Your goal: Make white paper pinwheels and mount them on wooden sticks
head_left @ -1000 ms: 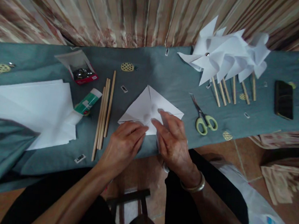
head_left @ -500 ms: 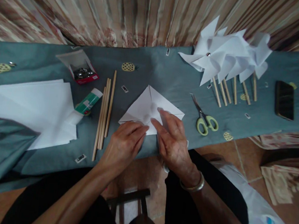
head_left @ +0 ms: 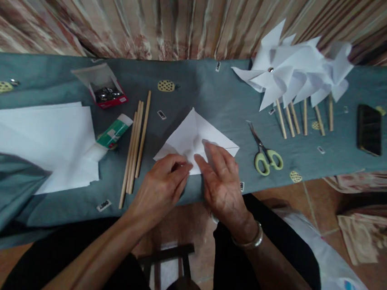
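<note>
A white square sheet of paper [head_left: 183, 139] lies turned cornerwise on the cloth, with a slit running in from its right corner. At its near left edge my left hand [head_left: 163, 178] is closed, thumb and forefinger pinched on the paper; exactly what part they grip is partly hidden. My right hand [head_left: 224, 184] rests on the near right side, fingers stretched out and apart, fingertips pressing near the sheet's middle. Left of my hands lie several wooden sticks [head_left: 134, 148]. A pair of scissors [head_left: 264, 154] with green handles lies to the right.
Several white paper pinwheels [head_left: 289, 72] on sticks lie at the back right, near a black phone [head_left: 369, 130]. On the left are a stack of white paper [head_left: 44, 135], a green-and-white glue stick [head_left: 116, 130] and an open box [head_left: 107, 92] of shiny metal pieces.
My left forefinger has bent and lifted slightly, its tip now against the thumb. My right hand keeps its place on the paper. The slit near the top corner shows less plainly.
</note>
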Demonstrator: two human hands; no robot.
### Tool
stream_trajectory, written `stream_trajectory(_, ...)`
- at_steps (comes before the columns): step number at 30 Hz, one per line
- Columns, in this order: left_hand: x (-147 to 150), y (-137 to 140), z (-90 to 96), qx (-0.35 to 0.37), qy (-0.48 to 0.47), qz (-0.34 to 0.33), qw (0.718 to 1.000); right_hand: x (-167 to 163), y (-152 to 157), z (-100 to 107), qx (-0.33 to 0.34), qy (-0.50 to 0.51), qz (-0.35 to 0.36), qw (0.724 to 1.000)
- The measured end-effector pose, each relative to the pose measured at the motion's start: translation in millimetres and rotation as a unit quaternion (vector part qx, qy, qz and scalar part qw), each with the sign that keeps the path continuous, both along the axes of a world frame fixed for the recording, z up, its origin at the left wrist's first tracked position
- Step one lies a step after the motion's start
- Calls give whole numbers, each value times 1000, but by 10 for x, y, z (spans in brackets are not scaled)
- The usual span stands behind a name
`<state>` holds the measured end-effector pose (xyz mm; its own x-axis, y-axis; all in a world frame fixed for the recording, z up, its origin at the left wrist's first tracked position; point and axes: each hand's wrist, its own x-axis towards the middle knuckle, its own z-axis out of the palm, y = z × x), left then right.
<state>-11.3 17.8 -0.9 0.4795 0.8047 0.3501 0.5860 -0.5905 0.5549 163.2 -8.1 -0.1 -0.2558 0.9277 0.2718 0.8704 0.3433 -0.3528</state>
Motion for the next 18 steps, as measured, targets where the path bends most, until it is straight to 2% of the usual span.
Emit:
stream_trajectory(5,15,-6,3,0,7,-2,1000,-55,-32,-16,35,-72,4,997)
stream_trajectory(8,22,-2,8,-5,15,-2,1000,-75,-47,-3,23,-92,7,995)
stream_trajectory(18,28,23,18,10,23,-9,1000,-25,-29,5,-5,-41,6,999)
